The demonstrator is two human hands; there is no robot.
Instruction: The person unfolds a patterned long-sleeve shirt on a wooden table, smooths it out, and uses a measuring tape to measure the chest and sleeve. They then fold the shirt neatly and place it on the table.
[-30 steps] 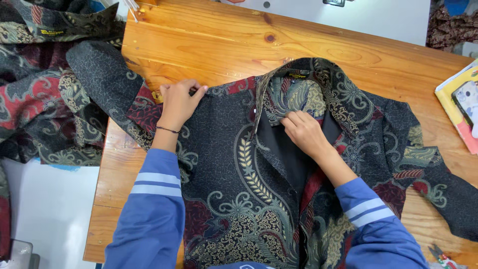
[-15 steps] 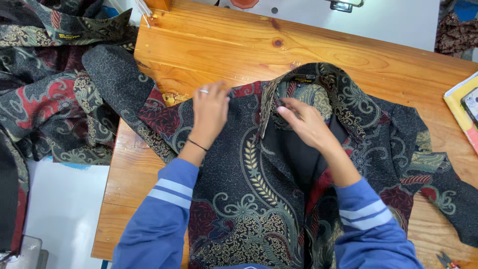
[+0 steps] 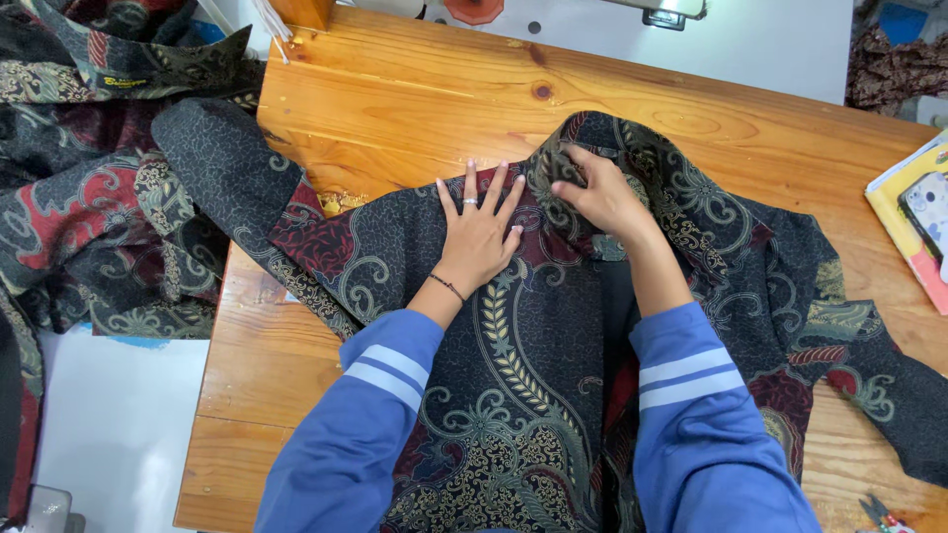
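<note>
Right hand [image 3: 599,193] fingertips hidden in batik shirt [image 3: 513,395] collar.

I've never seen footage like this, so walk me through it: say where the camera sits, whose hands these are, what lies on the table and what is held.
The camera is worn on a person's head and looks down, so both blue-sleeved arms are their own. No machine is at work here. On the wooden table lies a dark patterned shirt, spread out. The left hand presses flat on it, fingers spread. The right hand pinches the collar. More patterned cloth hangs off the table's left edge. A yellow book with a phone on it sits at the right edge.
</note>
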